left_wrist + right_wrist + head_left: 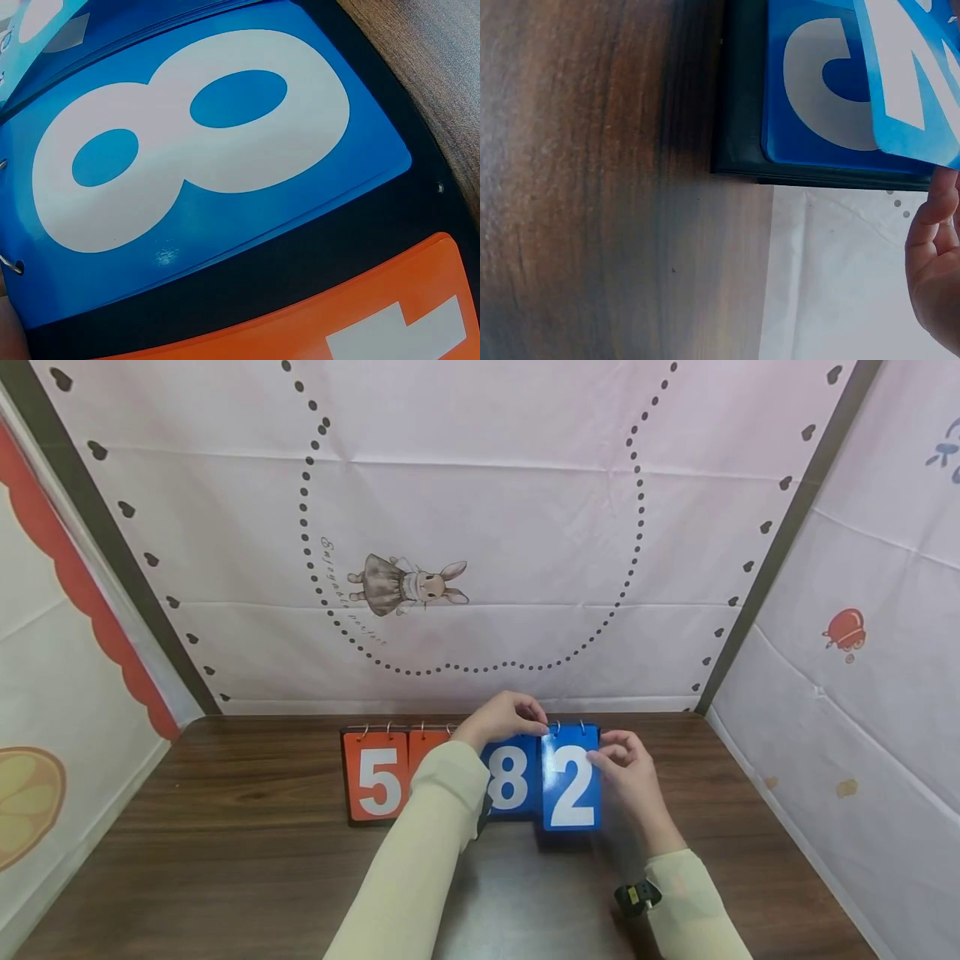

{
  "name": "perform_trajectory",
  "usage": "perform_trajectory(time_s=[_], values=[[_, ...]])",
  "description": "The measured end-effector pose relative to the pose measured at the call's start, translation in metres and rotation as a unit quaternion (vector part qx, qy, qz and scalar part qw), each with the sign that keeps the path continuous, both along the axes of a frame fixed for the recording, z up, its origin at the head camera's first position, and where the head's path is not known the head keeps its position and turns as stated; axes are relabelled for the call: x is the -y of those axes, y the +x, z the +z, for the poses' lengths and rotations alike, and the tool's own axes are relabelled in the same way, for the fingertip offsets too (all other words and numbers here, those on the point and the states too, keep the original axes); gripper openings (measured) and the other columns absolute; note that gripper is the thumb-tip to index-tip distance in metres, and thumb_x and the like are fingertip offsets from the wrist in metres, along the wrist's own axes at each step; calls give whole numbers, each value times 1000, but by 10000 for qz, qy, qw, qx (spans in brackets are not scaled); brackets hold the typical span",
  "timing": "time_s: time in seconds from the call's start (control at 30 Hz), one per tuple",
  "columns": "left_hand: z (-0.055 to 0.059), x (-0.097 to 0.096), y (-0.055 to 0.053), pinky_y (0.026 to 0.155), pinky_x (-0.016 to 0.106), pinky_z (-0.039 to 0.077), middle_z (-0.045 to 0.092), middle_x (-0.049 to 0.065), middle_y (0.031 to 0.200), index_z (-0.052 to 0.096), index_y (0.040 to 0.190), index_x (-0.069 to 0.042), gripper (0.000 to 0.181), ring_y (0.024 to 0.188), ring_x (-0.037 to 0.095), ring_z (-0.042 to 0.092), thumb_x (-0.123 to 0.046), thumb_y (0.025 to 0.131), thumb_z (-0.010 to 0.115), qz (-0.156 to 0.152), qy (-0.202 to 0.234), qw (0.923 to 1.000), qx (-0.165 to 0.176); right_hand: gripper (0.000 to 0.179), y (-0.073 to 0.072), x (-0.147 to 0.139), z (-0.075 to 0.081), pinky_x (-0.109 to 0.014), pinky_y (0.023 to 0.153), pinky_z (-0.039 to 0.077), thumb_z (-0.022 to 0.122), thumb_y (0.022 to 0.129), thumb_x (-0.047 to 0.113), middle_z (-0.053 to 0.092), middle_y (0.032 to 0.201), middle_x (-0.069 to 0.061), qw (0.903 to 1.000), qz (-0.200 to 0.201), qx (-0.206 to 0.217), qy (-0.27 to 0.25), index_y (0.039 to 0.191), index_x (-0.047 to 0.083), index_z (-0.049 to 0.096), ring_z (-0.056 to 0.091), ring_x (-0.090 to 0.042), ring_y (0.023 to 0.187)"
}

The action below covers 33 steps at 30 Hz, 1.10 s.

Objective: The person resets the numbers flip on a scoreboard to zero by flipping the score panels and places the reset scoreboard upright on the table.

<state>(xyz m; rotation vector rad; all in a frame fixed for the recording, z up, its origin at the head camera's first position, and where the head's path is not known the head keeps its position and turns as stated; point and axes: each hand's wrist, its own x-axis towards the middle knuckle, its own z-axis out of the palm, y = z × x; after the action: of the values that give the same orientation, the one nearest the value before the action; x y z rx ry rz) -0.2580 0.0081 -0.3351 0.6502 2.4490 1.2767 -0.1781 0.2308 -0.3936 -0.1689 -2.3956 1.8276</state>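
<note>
A flip scoreboard (pixel 536 814) with white numerals on orange and blue number cards stands at the table's far side. My right hand (pixel 633 772) pinches the right edge of the blue card with a 2 (pixel 551 768). That card is lifted off the card beneath (pixel 810 154), which shows part of a white numeral in the right wrist view. At the board's top edge, beside the card's upper left corner, my left hand (pixel 502 718) grips with thumb and fingers. Next to it hangs the blue 8 card (pixel 247 161). My left forearm hides part of the second orange card (pixel 423 752).
The orange 5 card (pixel 351 777) hangs at the board's left end, on metal rings. The board rests on a dark wooden table (pixel 247 860). Behind the table is a printed white cloth (pixel 525 543), with more cloth on both sides. A small black device (pixel 637 897) sits at the right wrist.
</note>
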Motion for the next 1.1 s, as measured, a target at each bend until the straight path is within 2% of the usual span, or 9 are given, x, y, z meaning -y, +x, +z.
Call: perform_trajectory(time_s=[0.2, 0.57, 0.7, 0.8, 0.87, 0.93, 1.0, 1.1], values=[[-2, -1, 0, 87, 36, 47, 63, -4, 93, 66, 92, -18, 13, 90, 17, 56, -26, 83, 71, 92, -82, 9999, 57, 49, 0, 3, -2, -28, 74, 52, 68, 83, 37, 64, 98, -9, 9993, -208, 262, 169, 120, 14, 46, 57, -25, 89], [-2, -2, 0, 89, 36, 46, 63, -5, 94, 65, 93, -19, 17, 91, 16, 55, -28, 81, 72, 180, -203, 9996, 44, 49, -4, 6, -8, -32, 78, 50, 68, 81, 45, 63, 95, -9, 9940, -499, 320, 923, 113, 13, 50, 55, -24, 87], [-2, -4, -1, 88, 35, 46, 62, -5, 93, 64, 93, -20, 15, 90, 16, 55, -27, 82, 72, 109, -191, 9998, 27, 48, -4, 2, -7, -28, 72, 49, 69, 80, 44, 58, 91, -9, 9915, -427, 580, 1083, 109, 13, 48, 54, -24, 82], [-1, -7, -2, 89, 37, 45, 63, -3, 96, 64, 94, -19, 16, 93, 17, 55, -29, 83, 71, 62, -205, 9998, 47, 51, -6, -6, 2, -28, 73, 47, 71, 79, 41, 53, 95, -10, 9907, -88, 785, 1110, 110, 11, 44, 52, -25, 85], [0, -9, -2, 90, 39, 43, 62, -1, 101, 65, 98, -19, 24, 97, 19, 54, -38, 85, 66, 151, -369, 9992, 35, 55, -12, -13, 13, -35, 81, 46, 69, 81, 42, 50, 106, -12, 9911, 165, 824, 1028, 116, 9, 41, 48, -27, 96], [1, -11, -1, 93, 44, 41, 61, 2, 113, 64, 111, -19, 40, 105, 22, 53, -50, 88, 56, 271, -771, 9967, -18, 60, -22, -18, 25, -43, 91, 41, 62, 85, 47, 45, 118, -15, 9911, 396, 775, 1006, 123, 7, 39, 44, -31, 107], [1, -14, 0, 92, 46, 42, 58, 4, 122, 60, 122, -18, 58, 108, 24, 52, -62, 89, 43, 397, -1408, 9892, -98, 67, -36, -19, 35, -50, 100, 33, 53, 88, 54, 39, 131, -17, 9895, 618, 781, 1052, 131, 6, 36, 37, -34, 119], [1, -18, 3, 93, 49, 41, 51, 7, 132, 51, 134, -17, 75, 112, 27, 51, -70, 88, 26, 530, -2237, 9732, -68, 76, -56, -15, 39, -56, 105, 21, 41, 90, 61, 29, 144, -19, 9783, 1232, 1097, 1253, 141, 6, 32, 27, -38, 131]])
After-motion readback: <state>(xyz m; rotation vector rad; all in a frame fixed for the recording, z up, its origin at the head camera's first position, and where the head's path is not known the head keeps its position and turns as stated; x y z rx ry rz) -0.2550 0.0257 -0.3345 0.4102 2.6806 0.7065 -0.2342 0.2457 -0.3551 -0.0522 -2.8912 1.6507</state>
